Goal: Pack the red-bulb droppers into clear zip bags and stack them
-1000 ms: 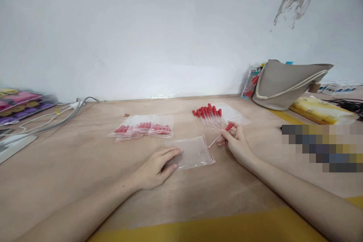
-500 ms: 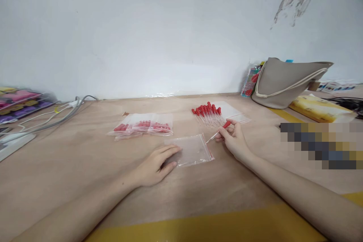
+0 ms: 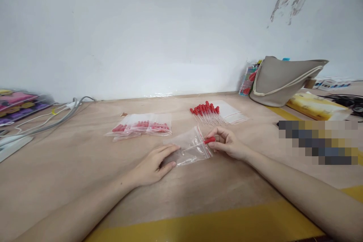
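Note:
A clear zip bag (image 3: 190, 153) lies on the table in front of me, its red-edged mouth facing right and lifted a little. My left hand (image 3: 155, 163) rests on the bag's left end, fingers stretched out and thumb apart, pressing it down. Between the thumb and fingers of my right hand (image 3: 225, 143) is the red rubber bulb of a dropper (image 3: 210, 140). Its thin clear tube points left and lies inside the bag, with the bulb at the mouth. Behind, several more red-bulbed droppers (image 3: 205, 110) lie side by side, tubes toward me.
Filled zip bags (image 3: 143, 125) overlap at the back left. White flat bags (image 3: 231, 111) lie beside the loose droppers. A grey bag (image 3: 283, 81) and a yellow tissue pack (image 3: 316, 106) stand at the right. Cables (image 3: 61, 119) run along the left.
My right hand has moved left and down, sliding the dropper's tube through the mouth into the bag. The bag's mouth has risen slightly; my left hand stays on its other end.

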Tool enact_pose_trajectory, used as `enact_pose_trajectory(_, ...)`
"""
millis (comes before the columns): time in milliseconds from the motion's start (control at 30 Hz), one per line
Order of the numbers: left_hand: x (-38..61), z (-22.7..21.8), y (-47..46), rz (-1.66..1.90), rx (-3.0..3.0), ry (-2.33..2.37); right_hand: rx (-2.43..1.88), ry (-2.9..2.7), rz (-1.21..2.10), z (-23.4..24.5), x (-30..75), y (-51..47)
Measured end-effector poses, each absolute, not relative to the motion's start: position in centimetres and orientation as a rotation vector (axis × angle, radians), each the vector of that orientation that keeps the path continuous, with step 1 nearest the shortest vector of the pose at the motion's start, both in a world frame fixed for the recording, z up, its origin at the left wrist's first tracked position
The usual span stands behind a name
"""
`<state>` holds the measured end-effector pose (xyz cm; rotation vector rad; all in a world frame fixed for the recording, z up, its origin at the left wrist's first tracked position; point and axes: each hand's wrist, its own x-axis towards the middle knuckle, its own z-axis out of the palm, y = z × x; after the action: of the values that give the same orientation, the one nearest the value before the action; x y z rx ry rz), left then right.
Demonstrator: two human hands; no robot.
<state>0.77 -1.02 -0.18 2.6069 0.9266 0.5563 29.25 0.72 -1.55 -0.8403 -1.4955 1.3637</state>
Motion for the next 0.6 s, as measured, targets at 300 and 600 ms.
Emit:
enact_pose_trajectory(300, 0.9, -0.2, -1.0, 0.551, 2.604, 0.941, -0.906, -1.881, 1.265, -1.4, 29.3, 1.3)
enact_pose_trajectory(600, 0.9, -0.2, -0.6, 0.555, 2.635, 0.893, -1.001, -2.003, 1.331, -1.3, 30.1, 2.5)
